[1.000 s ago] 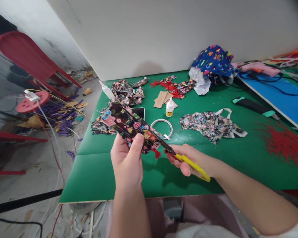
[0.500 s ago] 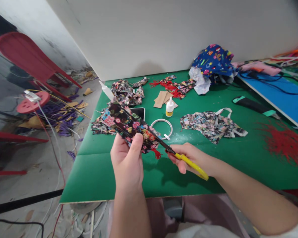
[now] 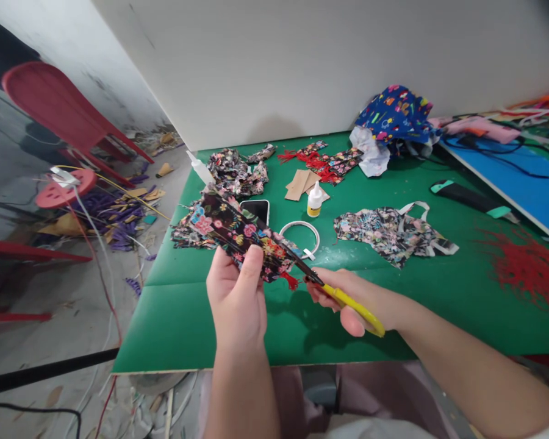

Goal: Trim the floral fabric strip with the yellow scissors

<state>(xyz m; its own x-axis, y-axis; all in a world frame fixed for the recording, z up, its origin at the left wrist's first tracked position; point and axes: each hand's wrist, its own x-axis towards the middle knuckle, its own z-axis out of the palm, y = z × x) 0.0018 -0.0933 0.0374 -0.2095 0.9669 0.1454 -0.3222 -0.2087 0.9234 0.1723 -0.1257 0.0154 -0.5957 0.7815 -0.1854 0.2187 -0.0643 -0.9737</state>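
Left hand pinches a folded floral fabric piece above the near edge of the green tabletop, while the right hand grips yellow-handled scissors, blades laid along the cloth. The left thumb, close beside the blades, risks a nick; a slack pinch could skew the cut. Beyond stands a glue bottle.
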